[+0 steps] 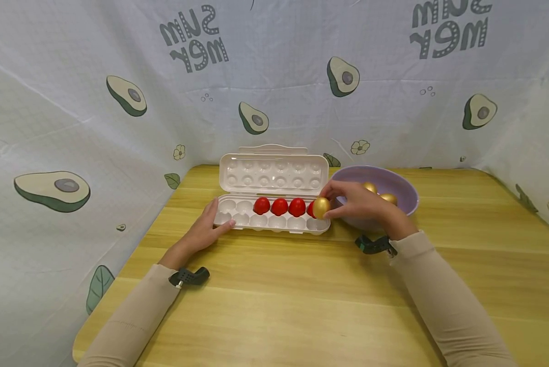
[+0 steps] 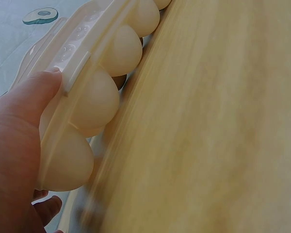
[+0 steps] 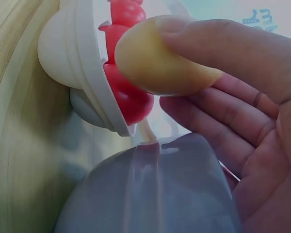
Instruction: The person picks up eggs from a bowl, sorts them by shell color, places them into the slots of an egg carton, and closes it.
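Observation:
A white plastic egg carton (image 1: pixel 274 223) lies with its lid raised at the back. Several red eggs (image 1: pixel 279 207) sit in its back row, toward the right. My left hand (image 1: pixel 203 229) holds the carton's left end, thumb (image 2: pixel 36 94) over the front rim and other fingers round the end. Pinched between thumb and fingers of my right hand (image 1: pixel 354 201) is a golden egg (image 1: pixel 321 208), held over the carton's right end. In the right wrist view this egg (image 3: pixel 155 58) overlaps the red ones.
A purple bowl (image 1: pixel 405 191) stands right of the carton, under my right hand, with golden eggs (image 1: pixel 388 198) inside. Both stand toward the back of the wooden table (image 1: pixel 283 306). An avocado-printed cloth (image 1: pixel 293 92) hangs behind and at the sides.

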### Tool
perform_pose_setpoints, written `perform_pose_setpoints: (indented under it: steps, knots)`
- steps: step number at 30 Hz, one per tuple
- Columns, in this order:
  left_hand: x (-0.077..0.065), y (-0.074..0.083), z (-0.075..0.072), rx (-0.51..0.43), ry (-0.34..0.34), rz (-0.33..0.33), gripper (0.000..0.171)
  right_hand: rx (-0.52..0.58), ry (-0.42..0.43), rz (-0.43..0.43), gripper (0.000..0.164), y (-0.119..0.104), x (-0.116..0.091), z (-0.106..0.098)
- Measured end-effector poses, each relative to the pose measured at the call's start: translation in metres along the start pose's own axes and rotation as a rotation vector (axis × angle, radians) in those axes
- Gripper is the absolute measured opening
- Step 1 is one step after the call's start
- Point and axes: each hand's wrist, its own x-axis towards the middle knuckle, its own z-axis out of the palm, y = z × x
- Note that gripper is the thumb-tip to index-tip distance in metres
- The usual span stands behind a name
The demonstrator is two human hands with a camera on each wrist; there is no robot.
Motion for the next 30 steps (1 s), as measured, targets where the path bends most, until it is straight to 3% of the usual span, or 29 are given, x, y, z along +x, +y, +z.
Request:
perform_pose_setpoints:
  steps: [14,22,30]
  knots:
    - [-0.001,0.002,0.0,-0.009,-0.011,-0.023,0.096,-0.084,-0.083,0.023,0.036,-0.004,-0.002,0.003]
    - [-0.001,0.002,0.001,-0.001,-0.011,-0.021,0.096,-0.058,-0.141,0.035,0.035,-0.009,-0.003,0.004]
    - [-0.002,0.003,0.0,-0.001,-0.01,-0.021,0.096,-0.112,-0.16,0.034,0.021,-0.01,-0.003,0.003]
